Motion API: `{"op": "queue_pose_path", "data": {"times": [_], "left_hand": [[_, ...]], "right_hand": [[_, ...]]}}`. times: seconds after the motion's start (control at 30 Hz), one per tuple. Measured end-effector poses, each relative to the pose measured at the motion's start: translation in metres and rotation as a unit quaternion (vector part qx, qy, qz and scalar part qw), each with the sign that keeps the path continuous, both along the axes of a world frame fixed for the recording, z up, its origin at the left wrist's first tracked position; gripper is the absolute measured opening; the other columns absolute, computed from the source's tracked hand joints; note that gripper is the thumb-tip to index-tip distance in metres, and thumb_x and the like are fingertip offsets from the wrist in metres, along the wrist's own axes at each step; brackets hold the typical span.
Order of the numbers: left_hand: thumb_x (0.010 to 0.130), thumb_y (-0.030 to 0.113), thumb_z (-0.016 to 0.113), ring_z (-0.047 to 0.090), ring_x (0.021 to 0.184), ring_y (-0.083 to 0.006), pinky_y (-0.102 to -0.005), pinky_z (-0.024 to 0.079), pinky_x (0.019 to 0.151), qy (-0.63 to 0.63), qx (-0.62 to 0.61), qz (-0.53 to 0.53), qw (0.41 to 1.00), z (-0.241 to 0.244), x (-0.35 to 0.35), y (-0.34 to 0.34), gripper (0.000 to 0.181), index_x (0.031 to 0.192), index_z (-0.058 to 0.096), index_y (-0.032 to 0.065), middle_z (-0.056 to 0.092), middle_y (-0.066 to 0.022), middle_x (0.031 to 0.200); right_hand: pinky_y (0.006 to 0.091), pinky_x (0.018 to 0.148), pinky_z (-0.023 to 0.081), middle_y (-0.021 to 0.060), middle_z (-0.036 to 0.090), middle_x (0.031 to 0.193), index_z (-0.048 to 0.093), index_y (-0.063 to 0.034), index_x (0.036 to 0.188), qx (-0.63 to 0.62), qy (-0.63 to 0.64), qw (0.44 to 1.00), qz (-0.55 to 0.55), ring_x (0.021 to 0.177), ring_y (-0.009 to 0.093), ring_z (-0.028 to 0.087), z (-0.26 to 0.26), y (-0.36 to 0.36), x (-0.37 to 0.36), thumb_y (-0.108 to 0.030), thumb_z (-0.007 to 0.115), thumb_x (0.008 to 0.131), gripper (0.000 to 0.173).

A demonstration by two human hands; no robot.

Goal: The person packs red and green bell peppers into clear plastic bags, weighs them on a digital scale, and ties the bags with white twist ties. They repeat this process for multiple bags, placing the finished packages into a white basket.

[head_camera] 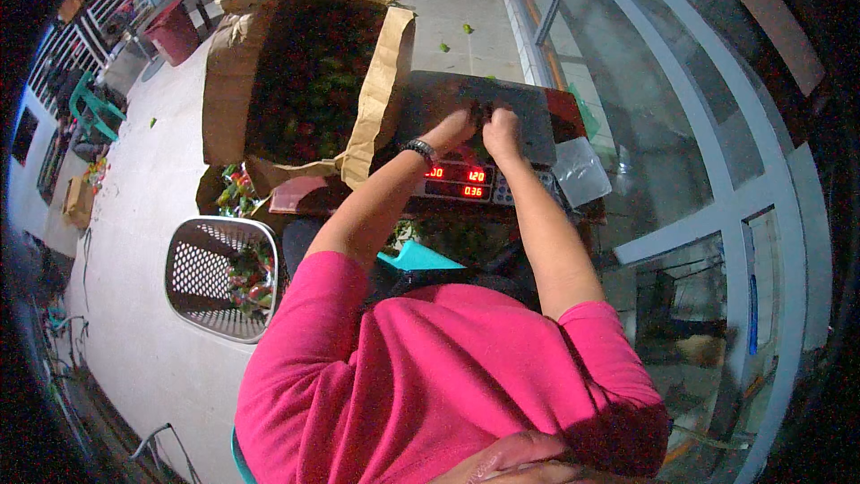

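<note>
Both my hands are close together over the dark platform of a digital weighing scale. My left hand, with a dark beaded bracelet at the wrist, has its fingers bent inward. Beside it my right hand is curled like a fist. The fingertips are dark and blurred, so whether anything is between them is unclear. Red digits glow on the scale's display panel below my wrists. Left of the scale stands a large cardboard box with folded brown flaps; its dark contents show faint red and green. A translucent plastic container sits at the scale's right corner.
A white plastic basket with red and green produce stands at my left. Turquoise plastic shows below the scale. Glass doors with grey frames run along the right. A red bin and green chair are farther left.
</note>
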State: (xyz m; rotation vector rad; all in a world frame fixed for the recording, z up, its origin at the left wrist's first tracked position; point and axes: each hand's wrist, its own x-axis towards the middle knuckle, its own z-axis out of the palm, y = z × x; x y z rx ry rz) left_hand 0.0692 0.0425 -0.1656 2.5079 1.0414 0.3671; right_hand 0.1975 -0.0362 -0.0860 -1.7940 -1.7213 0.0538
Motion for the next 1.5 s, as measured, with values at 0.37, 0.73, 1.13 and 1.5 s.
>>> {"op": "queue_pose_path", "data": {"times": [0.37,0.73,1.13,1.5], "left_hand": [[0.078,0.015,0.045,0.053,0.067,-0.0196,-0.0309,0.042,0.061,0.11,0.059,0.029,0.992,0.004,0.001,0.007,0.017,0.085,0.059,0.0071,0.06,-0.0069,0.082],[0.076,0.017,0.048,0.054,0.068,-0.0202,-0.0321,0.042,0.062,0.091,0.06,0.076,0.991,0.023,0.006,-0.018,0.018,0.085,0.059,0.0058,0.06,-0.0083,0.081],[0.074,0.02,0.052,0.055,0.068,-0.0209,-0.0334,0.043,0.063,0.027,0.009,0.109,0.994,0.03,-0.007,-0.019,0.02,0.084,0.06,0.0044,0.061,-0.0099,0.08],[0.073,0.022,0.055,0.055,0.068,-0.0216,-0.0346,0.043,0.063,-0.235,-0.229,0.082,0.941,0.054,-0.018,-0.006,0.023,0.084,0.06,0.0031,0.061,-0.0114,0.079]], "right_hand": [[0.0419,0.069,0.044,0.0246,0.057,0.079,0.058,0.0026,0.079,0.021,-0.016,0.999,-0.044,0.08,0.038,0.055,0.006,0.011,-0.011,-0.012,0.048,0.075,0.018],[0.0424,0.071,0.045,0.024,0.058,0.084,0.059,0.005,0.075,-0.041,0.097,0.989,-0.105,0.083,0.038,0.056,0.024,-0.007,-0.024,-0.005,0.052,0.067,0.015],[0.0413,0.069,0.044,0.0224,0.057,0.083,0.057,0.0032,0.083,-0.036,0.136,0.99,-0.003,0.082,0.037,0.055,-0.006,0.02,-0.006,-0.01,0.053,0.069,0.019],[0.0404,0.068,0.044,0.021,0.057,0.082,0.055,0.0016,0.09,0.001,0.071,0.997,0.004,0.081,0.037,0.055,-0.015,0.015,-0.006,-0.014,0.054,0.071,0.024]]}}
